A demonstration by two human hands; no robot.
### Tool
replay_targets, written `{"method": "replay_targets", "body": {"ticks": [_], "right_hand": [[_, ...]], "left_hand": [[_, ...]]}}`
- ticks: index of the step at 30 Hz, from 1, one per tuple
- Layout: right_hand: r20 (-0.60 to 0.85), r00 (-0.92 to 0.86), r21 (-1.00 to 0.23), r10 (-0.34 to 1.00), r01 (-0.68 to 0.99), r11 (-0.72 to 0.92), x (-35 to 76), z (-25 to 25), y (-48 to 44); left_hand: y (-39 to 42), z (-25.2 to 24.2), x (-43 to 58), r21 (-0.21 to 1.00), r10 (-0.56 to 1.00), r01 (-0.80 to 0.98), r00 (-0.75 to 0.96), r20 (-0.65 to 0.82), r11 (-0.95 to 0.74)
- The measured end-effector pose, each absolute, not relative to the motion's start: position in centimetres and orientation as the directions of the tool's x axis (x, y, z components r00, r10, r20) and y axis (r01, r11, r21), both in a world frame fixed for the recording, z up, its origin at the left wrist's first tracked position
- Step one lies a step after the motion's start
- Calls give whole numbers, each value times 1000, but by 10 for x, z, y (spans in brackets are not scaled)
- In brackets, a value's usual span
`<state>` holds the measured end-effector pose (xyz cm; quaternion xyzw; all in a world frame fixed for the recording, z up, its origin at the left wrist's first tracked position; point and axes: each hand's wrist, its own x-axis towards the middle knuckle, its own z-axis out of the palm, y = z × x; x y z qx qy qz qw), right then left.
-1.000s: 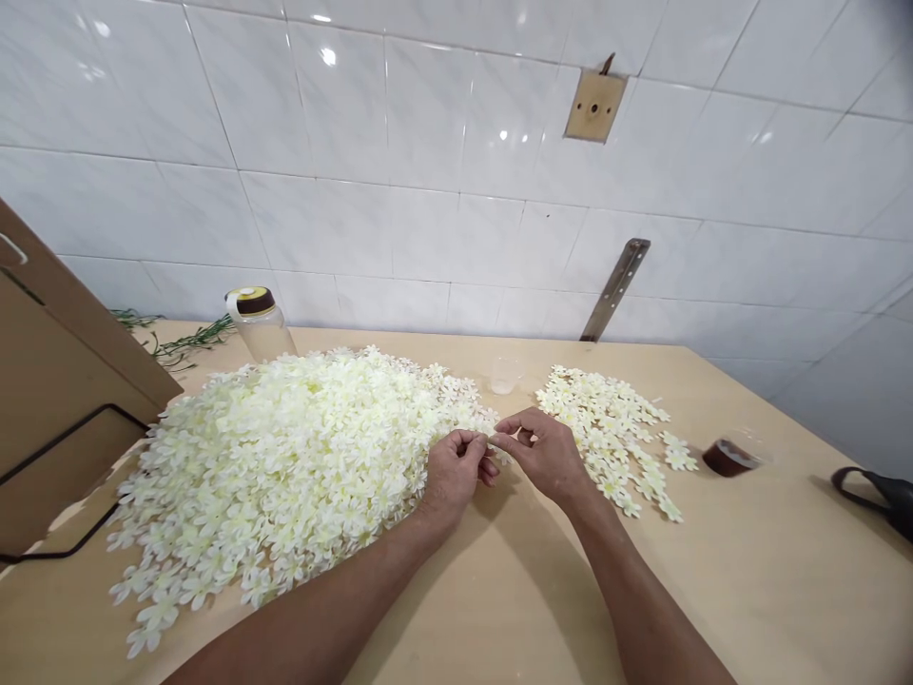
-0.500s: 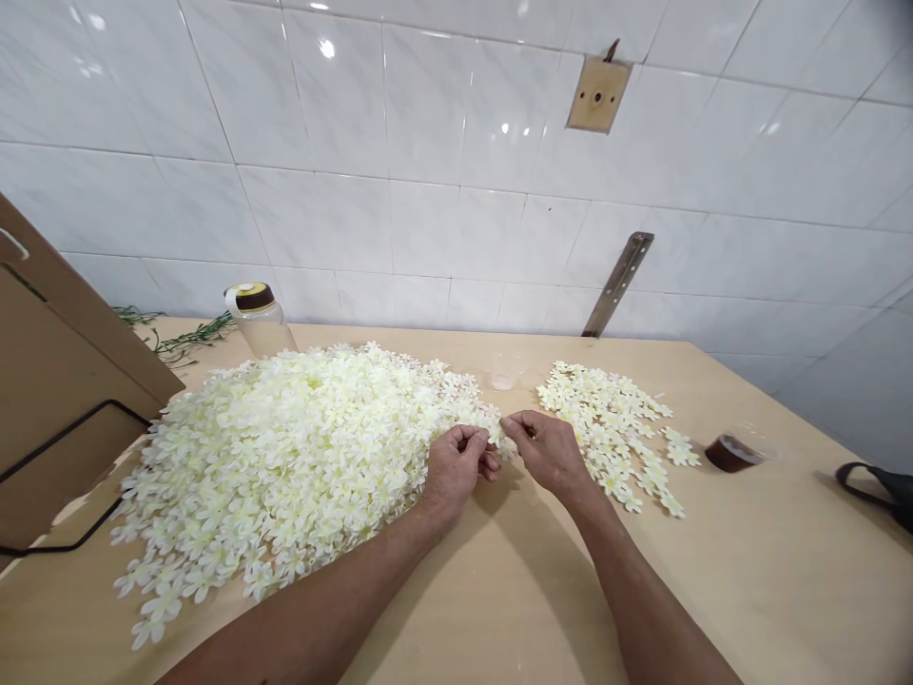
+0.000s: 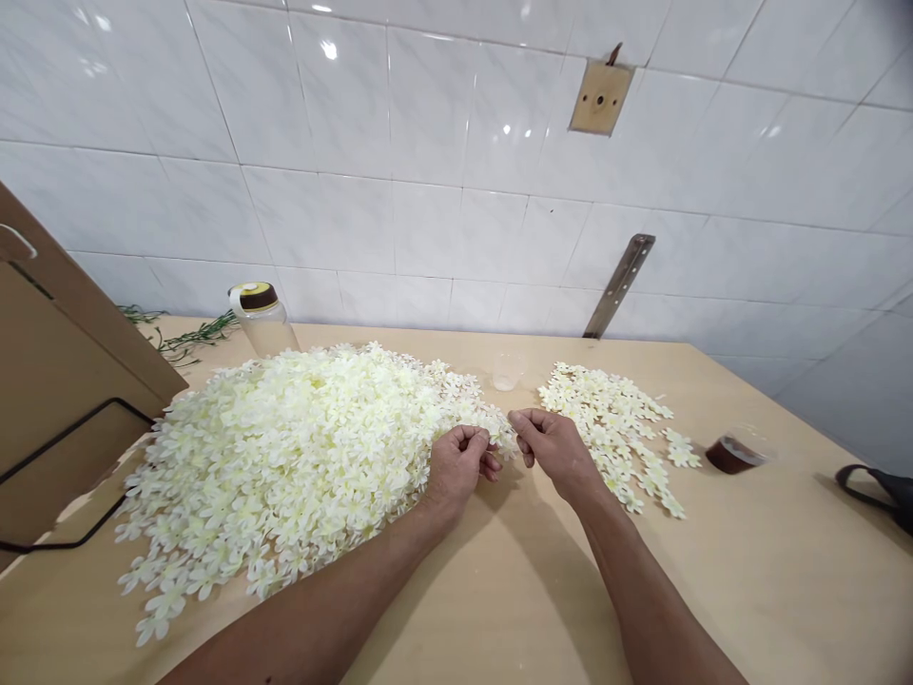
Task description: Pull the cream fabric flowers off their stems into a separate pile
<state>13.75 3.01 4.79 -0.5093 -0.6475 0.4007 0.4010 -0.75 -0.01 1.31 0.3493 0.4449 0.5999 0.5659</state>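
A large heap of white artificial flowers (image 3: 306, 447) with pale yellow centres spreads over the left half of the table. At its right edge my left hand (image 3: 460, 466) is closed in a pinch, with an artificial flower (image 3: 505, 440) at its fingertips. Just to the right, a small gap away, my right hand (image 3: 553, 447) pinches thumb against forefinger. Whatever lies between those fingertips is too small to make out. A smaller, flatter spread of the same flowers (image 3: 606, 409) lies behind and right of my right hand.
A small clear plastic cup (image 3: 506, 373) stands behind my hands, and a cup of dark liquid (image 3: 734, 452) at the right. A bottle (image 3: 263, 319), green stems (image 3: 200, 335) and a cardboard box (image 3: 78, 333) are at the left. A black strap (image 3: 874, 485) lies far right.
My right hand has drawn slightly to the right, away from my left fingertips. My left hand stays nearly in place, still pinched.
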Motion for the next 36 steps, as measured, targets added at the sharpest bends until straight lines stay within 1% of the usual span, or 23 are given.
{"method": "replay_targets", "body": {"ticks": [3,6,13,16,20,26,31,36], "right_hand": [[111,-137,-926,984,346,153,138,47,30],[112,-107,-904,988,401,146,136,45,30],[196,-109,-782,974,583,223,129,43,29],[194,-99,-763,976,611,214,127,43,29],[159,-97,-768,983,614,185,127,44,28],[118,-74,-837,990,529,139,129,45,27],[60,-73,-907,996,412,85,130,42,28],[-19,-121,-964,993,267,14,135,42,32]], "left_hand": [[0,14,-7,935,991,-352,-107,-84,41],[-1,14,-7,935,992,-353,-100,-80,40],[-1,15,-7,907,993,-420,-83,-81,39],[-1,15,-6,925,992,-379,-101,-70,26],[-2,14,-5,937,991,-350,-124,-48,2],[-2,14,-5,942,991,-335,-128,-43,-2],[-2,14,-6,945,992,-326,-118,-52,10],[-2,16,-7,944,991,-329,-126,-51,7]]}}
